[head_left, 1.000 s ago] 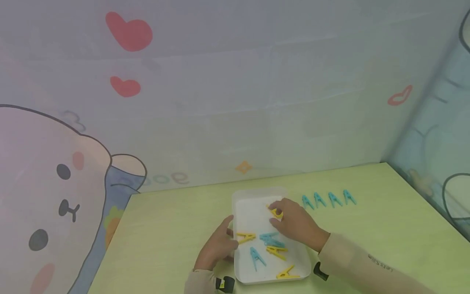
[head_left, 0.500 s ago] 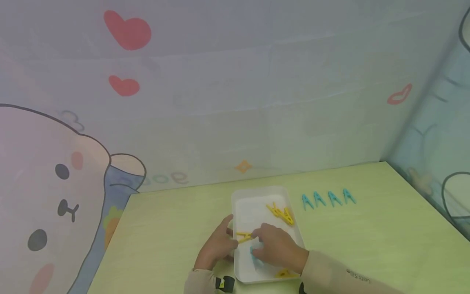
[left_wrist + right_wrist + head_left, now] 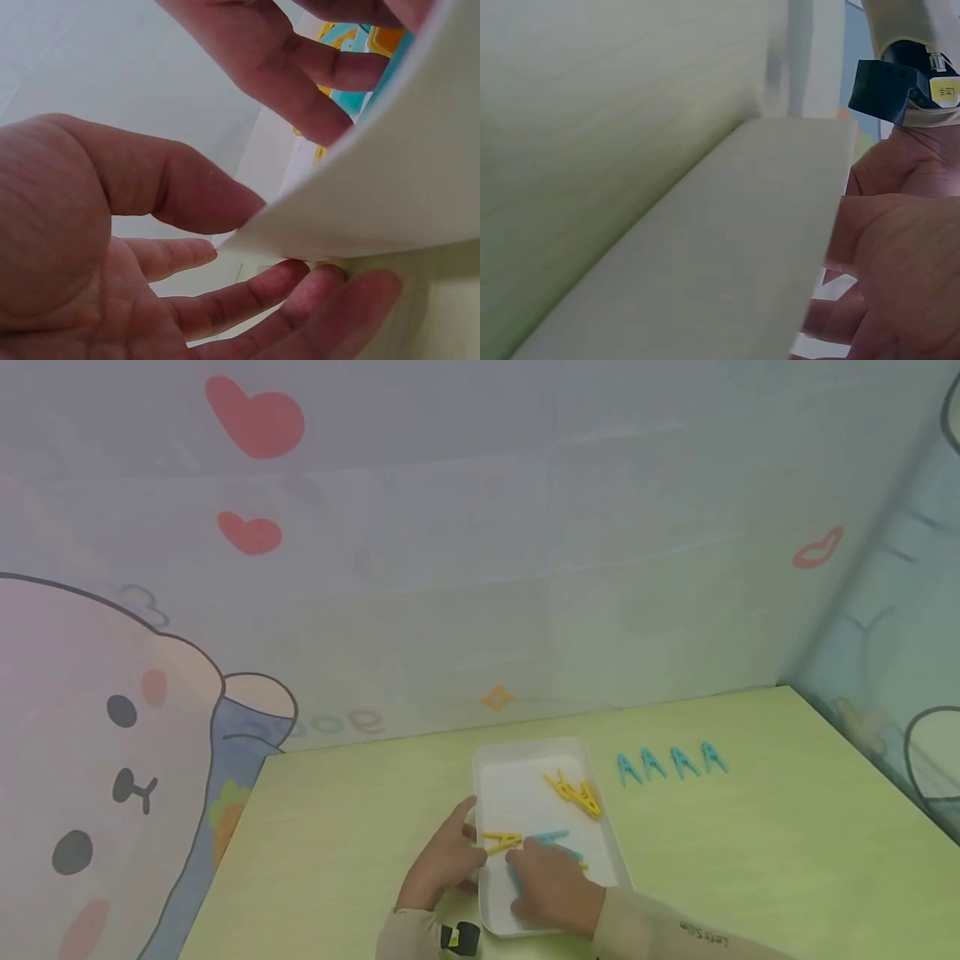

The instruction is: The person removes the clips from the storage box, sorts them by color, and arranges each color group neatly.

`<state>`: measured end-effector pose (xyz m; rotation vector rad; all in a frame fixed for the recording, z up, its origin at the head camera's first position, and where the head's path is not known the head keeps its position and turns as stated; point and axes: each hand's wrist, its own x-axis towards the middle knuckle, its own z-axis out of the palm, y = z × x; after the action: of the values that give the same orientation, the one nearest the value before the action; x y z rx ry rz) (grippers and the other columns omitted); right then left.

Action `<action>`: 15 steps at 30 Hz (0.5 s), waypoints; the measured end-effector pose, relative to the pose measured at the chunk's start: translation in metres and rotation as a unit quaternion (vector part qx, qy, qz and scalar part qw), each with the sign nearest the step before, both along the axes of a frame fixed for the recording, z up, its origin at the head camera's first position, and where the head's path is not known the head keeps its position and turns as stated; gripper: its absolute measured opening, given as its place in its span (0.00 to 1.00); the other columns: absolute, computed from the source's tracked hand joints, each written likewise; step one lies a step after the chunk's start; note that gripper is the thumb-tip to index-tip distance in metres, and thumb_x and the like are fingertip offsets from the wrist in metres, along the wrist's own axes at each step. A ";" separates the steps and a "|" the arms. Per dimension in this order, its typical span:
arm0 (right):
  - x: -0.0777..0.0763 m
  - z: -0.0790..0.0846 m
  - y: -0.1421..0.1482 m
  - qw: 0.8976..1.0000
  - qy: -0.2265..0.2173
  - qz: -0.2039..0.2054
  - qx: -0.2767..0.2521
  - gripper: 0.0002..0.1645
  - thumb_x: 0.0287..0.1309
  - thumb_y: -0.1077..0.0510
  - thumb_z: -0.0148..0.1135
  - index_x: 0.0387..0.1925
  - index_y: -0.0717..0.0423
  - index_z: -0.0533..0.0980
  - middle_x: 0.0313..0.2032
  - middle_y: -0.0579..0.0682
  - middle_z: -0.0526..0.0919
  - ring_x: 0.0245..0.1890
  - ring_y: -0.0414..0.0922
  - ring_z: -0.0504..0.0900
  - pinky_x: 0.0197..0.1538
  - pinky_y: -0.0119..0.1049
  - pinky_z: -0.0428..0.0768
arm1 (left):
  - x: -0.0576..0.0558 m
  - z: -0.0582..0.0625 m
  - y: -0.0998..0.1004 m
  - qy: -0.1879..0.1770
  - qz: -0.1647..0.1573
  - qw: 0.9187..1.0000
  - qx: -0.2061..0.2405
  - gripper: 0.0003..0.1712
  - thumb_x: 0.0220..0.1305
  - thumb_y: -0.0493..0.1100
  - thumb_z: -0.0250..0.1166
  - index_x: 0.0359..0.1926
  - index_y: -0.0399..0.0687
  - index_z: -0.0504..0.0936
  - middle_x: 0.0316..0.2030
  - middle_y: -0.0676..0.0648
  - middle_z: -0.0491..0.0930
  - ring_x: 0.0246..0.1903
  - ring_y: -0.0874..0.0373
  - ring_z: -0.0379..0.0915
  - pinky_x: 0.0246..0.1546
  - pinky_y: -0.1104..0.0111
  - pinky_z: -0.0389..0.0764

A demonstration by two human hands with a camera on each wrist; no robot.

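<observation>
My left hand [image 3: 446,856] holds the left side of a white tray [image 3: 517,781], its thumb at the rim in the left wrist view and its other fingers outside below. My right hand [image 3: 555,887] reaches down into the tray's near half, fingers at a blue clothespin [image 3: 514,880] that it mostly covers; I cannot tell whether they pinch it. Just beyond lies another blue clothespin [image 3: 553,836]. One yellow clothespin [image 3: 502,840] lies by the left wall, close to my left thumb. Two more yellow clothespins [image 3: 584,800] lie together at the tray's right wall.
Several blue clothespins [image 3: 684,762] stand in a row on the light green table [image 3: 735,835], right of the tray. Behind the table hangs a pale printed cloth [image 3: 450,610].
My right hand has let go of a yellow clothespin at the tray's right wall and moved toward the near left, over the blue clothespin. My left hand has stayed on the tray.
</observation>
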<state>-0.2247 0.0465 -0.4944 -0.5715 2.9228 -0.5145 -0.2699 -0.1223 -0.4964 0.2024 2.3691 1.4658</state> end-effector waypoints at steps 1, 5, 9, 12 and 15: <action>0.000 -0.001 0.000 1.000 0.003 0.001 0.001 0.25 0.41 0.56 0.76 0.44 0.59 0.79 0.29 0.46 0.71 0.24 0.41 0.69 0.27 0.35 0.73 | 0.000 0.000 0.000 -0.001 -0.001 1.000 0.001 0.52 0.48 0.28 0.59 0.77 0.41 0.52 0.53 0.31 0.71 0.41 0.44 0.76 0.32 0.55 0.85; 0.001 -0.001 -0.002 1.000 -0.001 -0.002 0.004 0.25 0.42 0.56 0.76 0.44 0.59 0.79 0.30 0.47 0.71 0.25 0.41 0.69 0.28 0.34 0.73 | 0.000 0.001 0.000 0.007 -0.005 1.000 -0.005 0.52 0.48 0.28 0.59 0.77 0.40 0.51 0.53 0.32 0.71 0.41 0.44 0.75 0.33 0.56 0.85; 0.000 -0.001 -0.005 1.000 -0.003 -0.003 -0.001 0.18 0.42 0.60 0.73 0.38 0.59 0.78 0.28 0.47 0.70 0.24 0.41 0.68 0.26 0.34 0.72 | -0.001 0.001 0.001 0.016 -0.007 1.000 -0.012 0.52 0.47 0.27 0.59 0.76 0.39 0.52 0.52 0.33 0.72 0.42 0.44 0.75 0.34 0.57 0.83; -0.002 -0.002 -0.005 1.000 -0.005 0.000 -0.008 0.14 0.42 0.63 0.71 0.34 0.58 0.77 0.27 0.46 0.69 0.24 0.42 0.67 0.26 0.34 0.71 | -0.001 0.001 0.001 0.009 -0.005 1.000 -0.001 0.52 0.47 0.27 0.59 0.76 0.39 0.51 0.51 0.32 0.72 0.40 0.45 0.76 0.32 0.56 0.85; -0.004 -0.004 -0.003 1.000 -0.013 0.006 -0.022 0.14 0.42 0.65 0.69 0.34 0.58 0.77 0.27 0.46 0.69 0.24 0.42 0.67 0.26 0.34 0.71 | -0.001 0.001 0.001 -0.002 -0.002 1.000 0.010 0.53 0.47 0.26 0.58 0.77 0.40 0.51 0.52 0.31 0.71 0.39 0.45 0.76 0.30 0.56 0.86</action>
<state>-0.2290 0.0434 -0.4982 -0.5833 2.8877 -0.5815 -0.2704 -0.1213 -0.4956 0.2090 2.3504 1.4884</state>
